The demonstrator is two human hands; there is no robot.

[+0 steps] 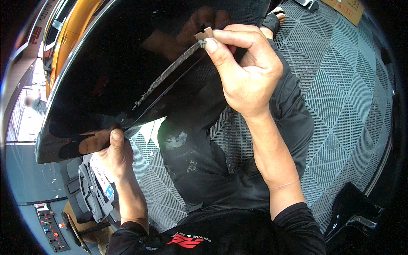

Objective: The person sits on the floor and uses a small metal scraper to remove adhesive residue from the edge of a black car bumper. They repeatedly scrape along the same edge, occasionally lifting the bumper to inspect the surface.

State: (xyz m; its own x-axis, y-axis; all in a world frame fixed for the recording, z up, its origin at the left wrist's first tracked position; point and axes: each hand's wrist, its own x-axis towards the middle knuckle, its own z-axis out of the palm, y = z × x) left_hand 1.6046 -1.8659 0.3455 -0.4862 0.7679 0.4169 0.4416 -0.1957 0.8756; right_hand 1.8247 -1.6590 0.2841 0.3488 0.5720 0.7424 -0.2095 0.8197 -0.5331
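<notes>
A large glossy black car body panel (106, 72) leans across the left and top of the view, mirroring both hands. My left hand (117, 155) grips its lower edge, the thumb on the near side and the other fingers mostly hidden. Between thumb and forefinger, my right hand (253, 70) pinches a small flat metal blade (205, 34) with a notched edge. The blade rests on the panel at the upper end of a long grey strip of rough residue (170, 72). A small grey clump (202, 43) is gathered at the blade, beside my right thumb.
Grey slatted tiles (340, 93) cover the floor under my legs in dark trousers (191, 165). A licence plate (102, 178) and dark plastic parts lie at lower left. An orange car (70, 38) stands at upper left, a cardboard box (348, 10) at upper right, and a black part (352, 212) at lower right.
</notes>
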